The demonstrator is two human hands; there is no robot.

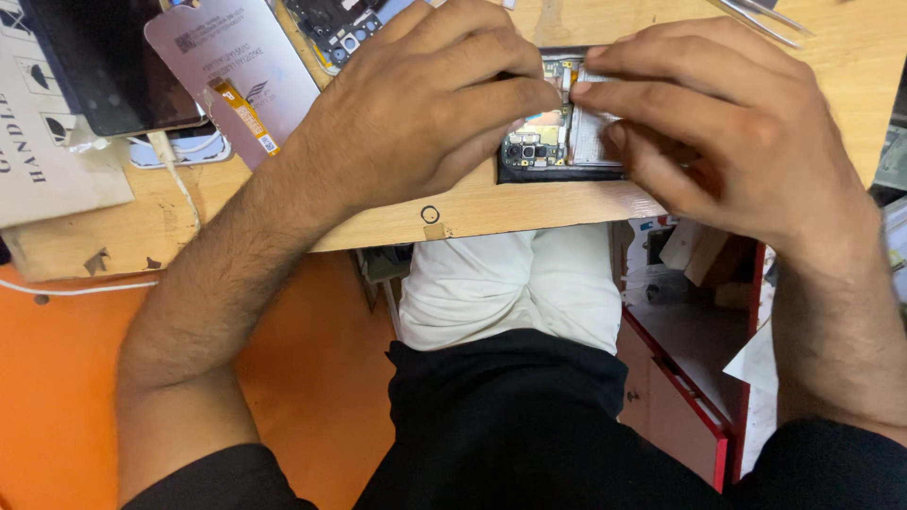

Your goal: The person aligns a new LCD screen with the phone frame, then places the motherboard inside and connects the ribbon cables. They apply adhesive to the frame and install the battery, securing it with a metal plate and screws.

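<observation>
An opened phone (pixel 553 142) with its back removed lies near the front edge of a wooden table (pixel 397 222), its circuit board and camera modules showing. My left hand (pixel 425 104) rests curled over the phone's left part, fingertips pressing on it. From the other side, my right hand (pixel 718 123) covers the phone's right part, thumb and forefinger pinched at the top of the board. Whether a small part sits between those fingers cannot be seen.
A detached screen panel (pixel 241 66) with an orange flex cable lies at the upper left beside a dark phone (pixel 109 66) and a printed card (pixel 47 179). Another opened phone (pixel 345 28) sits at the top. Tweezers (pixel 761 19) lie at the upper right. Orange surface lies below left.
</observation>
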